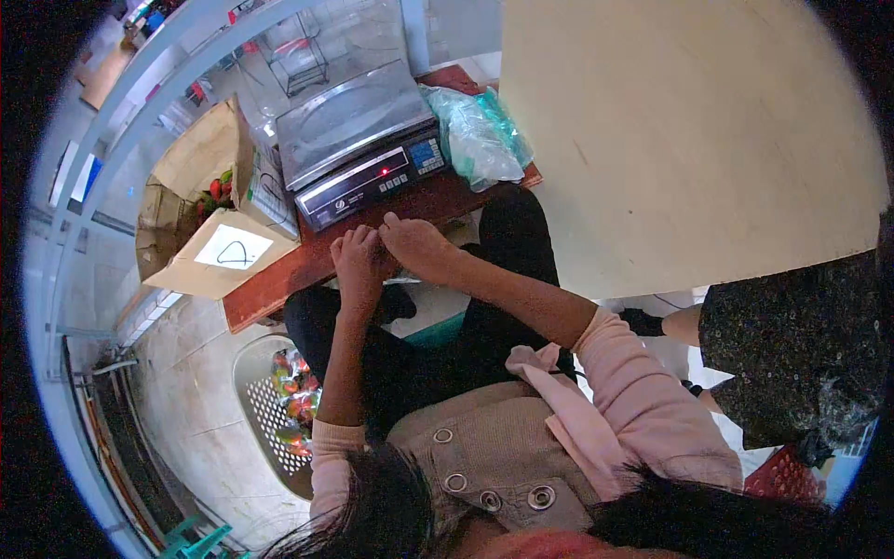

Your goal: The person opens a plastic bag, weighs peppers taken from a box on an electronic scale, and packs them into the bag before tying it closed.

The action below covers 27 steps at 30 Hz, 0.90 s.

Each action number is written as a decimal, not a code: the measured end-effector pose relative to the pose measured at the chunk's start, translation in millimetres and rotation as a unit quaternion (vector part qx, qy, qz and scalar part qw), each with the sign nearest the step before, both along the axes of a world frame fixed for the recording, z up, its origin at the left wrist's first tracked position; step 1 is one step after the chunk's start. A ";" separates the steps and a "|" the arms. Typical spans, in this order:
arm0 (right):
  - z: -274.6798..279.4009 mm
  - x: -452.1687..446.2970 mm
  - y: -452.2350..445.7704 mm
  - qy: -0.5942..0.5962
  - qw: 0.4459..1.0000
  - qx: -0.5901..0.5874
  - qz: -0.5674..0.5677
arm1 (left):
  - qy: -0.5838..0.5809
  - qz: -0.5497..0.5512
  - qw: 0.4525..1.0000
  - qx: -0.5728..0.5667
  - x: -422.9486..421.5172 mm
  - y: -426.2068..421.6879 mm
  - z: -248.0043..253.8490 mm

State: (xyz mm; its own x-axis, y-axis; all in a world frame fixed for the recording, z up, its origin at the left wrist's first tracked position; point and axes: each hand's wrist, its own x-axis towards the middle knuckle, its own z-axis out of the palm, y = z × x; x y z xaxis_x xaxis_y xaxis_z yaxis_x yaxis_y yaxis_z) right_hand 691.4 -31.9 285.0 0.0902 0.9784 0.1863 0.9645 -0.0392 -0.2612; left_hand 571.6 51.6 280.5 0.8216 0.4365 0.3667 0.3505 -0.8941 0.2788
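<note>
The left hand (357, 263) and right hand (414, 250) were positioned side by side, close together, with fingers bent. Whether either hand gripped an object could not be determined. Both were located just in front of the silver-and-black digital scale with a flat metal pan (358, 135), near the front edge of the reddish-brown wooden table (265, 296). The scale rested on the table, its red indicator lit. Clear and green plastic bags (473, 135) lay to its right. An open brown cardboard box (179, 270) containing red and green items (220, 190) stood to its left.
</note>
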 end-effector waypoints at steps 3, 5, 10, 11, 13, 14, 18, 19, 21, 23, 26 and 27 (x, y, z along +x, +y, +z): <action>16.4 -4.6 -4.2 0.042 0.998 -0.049 -0.001 | 0.004 -0.035 0.999 0.010 -8.1 5.7 -5.7; 10.5 -7.3 -12.1 0.128 0.991 -0.019 0.033 | 0.001 -0.075 0.997 0.023 -22.2 4.3 -1.5; -13.2 -26.4 -39.1 0.363 0.900 0.104 0.218 | 0.127 -0.075 0.989 -0.028 -73.0 -20.8 21.8; -13.2 -31.3 -43.5 0.445 0.860 0.067 0.241 | 0.177 -0.080 0.980 -0.034 -82.1 -23.5 20.7; -4.3 -40.0 -55.0 0.539 0.805 0.003 0.248 | 0.063 -0.110 0.992 -0.023 -91.9 -40.4 51.9; 9.3 -43.8 -65.3 0.555 0.798 -0.025 0.234 | 0.005 -0.125 0.992 -0.018 -95.4 -47.6 61.9; 47.3 -60.7 -93.1 0.698 0.699 -0.065 0.143 | -0.035 -0.131 0.991 -0.023 -97.6 -60.8 56.4; 46.0 -67.2 -97.5 0.749 0.651 -0.049 0.116 | -0.046 -0.134 0.989 -0.035 -94.8 -66.0 63.8; 46.9 -61.9 -105.5 0.753 0.648 -0.065 0.099 | -0.064 -0.136 0.988 -0.033 -92.1 -69.5 61.7; 46.7 -59.3 -113.5 0.764 0.632 -0.099 0.078 | -0.075 -0.134 0.988 -0.005 -90.8 -71.0 45.4; 46.6 -55.8 -120.9 0.778 0.610 -0.146 0.044 | -0.090 -0.154 0.983 -0.040 -83.5 -75.3 56.3; 50.2 -55.5 -123.0 0.775 0.614 -0.145 0.037 | -0.089 -0.147 0.985 -0.029 -82.0 -77.2 53.8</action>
State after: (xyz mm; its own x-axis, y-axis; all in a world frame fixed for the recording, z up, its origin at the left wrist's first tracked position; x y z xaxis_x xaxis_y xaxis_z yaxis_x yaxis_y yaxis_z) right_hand 635.9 -154.9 335.2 -0.1068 0.9622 -0.2504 -0.4316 -0.2717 -0.8601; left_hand 489.6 -25.7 334.3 0.8403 0.2142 0.4980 0.0204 -0.9305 0.3658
